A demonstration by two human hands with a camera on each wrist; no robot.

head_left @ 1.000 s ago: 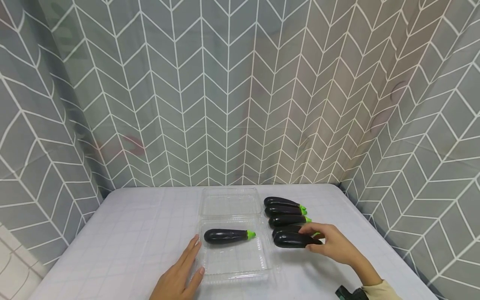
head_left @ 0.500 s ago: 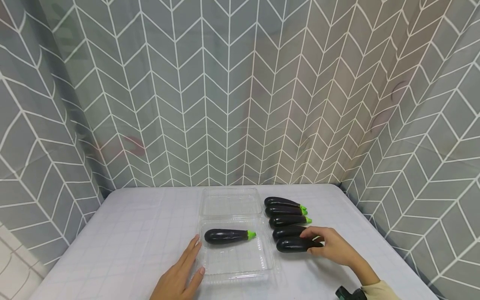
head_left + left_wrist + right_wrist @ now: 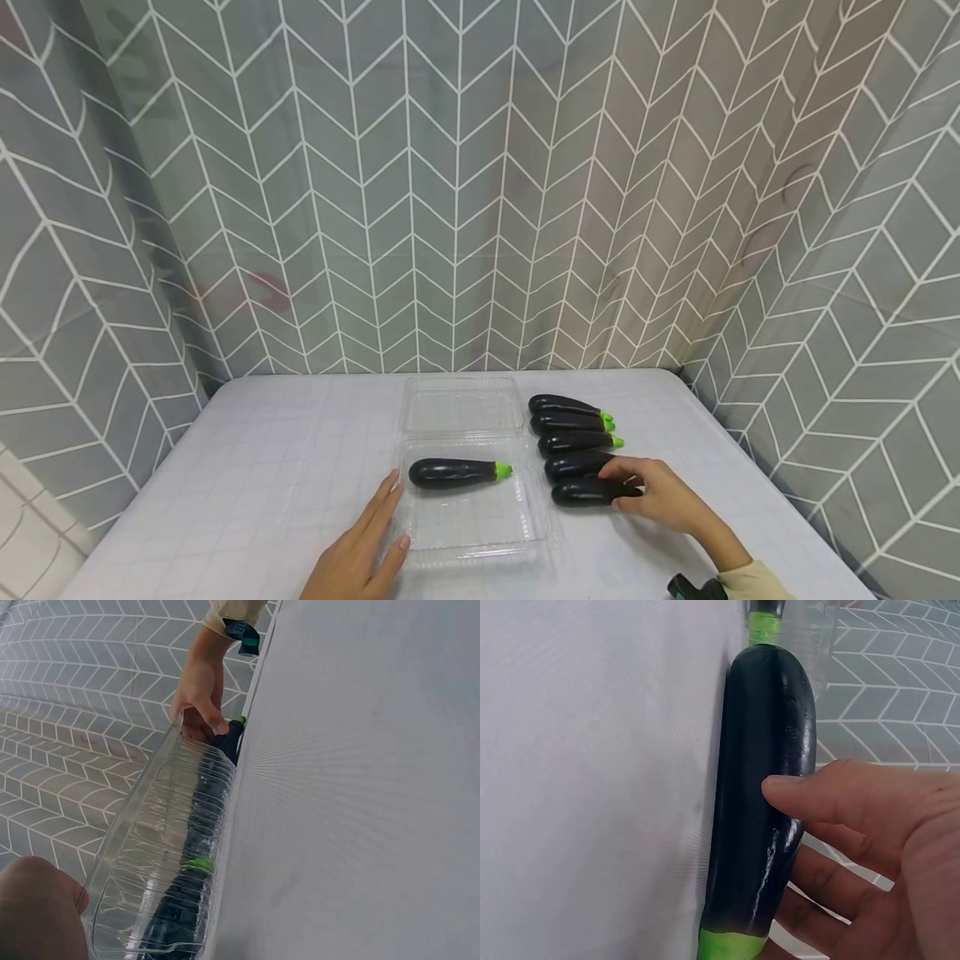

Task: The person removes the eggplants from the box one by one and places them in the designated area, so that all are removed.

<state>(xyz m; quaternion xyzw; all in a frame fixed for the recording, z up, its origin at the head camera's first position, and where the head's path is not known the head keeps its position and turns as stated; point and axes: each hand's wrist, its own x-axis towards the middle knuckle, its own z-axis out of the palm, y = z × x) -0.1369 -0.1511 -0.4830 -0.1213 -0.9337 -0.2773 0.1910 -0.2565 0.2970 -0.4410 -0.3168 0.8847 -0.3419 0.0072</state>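
Note:
My right hand (image 3: 660, 496) grips the nearest eggplant (image 3: 581, 492) near its stem end, which the fingers cover in the head view. In the right wrist view the thumb presses one side of this dark eggplant (image 3: 761, 750), the fingers lie behind, and its green stem end shows below. A clear plastic clamshell box (image 3: 468, 525) lies opened flat, its lid toward the back. Inside its near half rests one eggplant (image 3: 452, 472), green stem to the right. My left hand (image 3: 356, 546) touches the box's left edge with extended fingers.
Several more eggplants (image 3: 573, 442) lie in a row right of the box, just beyond the held one, stems to the right. A white cloth covers the table (image 3: 277, 450). Patterned grey curtains (image 3: 480, 208) stand behind and at both sides.
The gripped eggplant has shifted slightly nearer to me, showing more of the eggplant behind it. In the last half second it has hardly moved. My left hand stays at the box.

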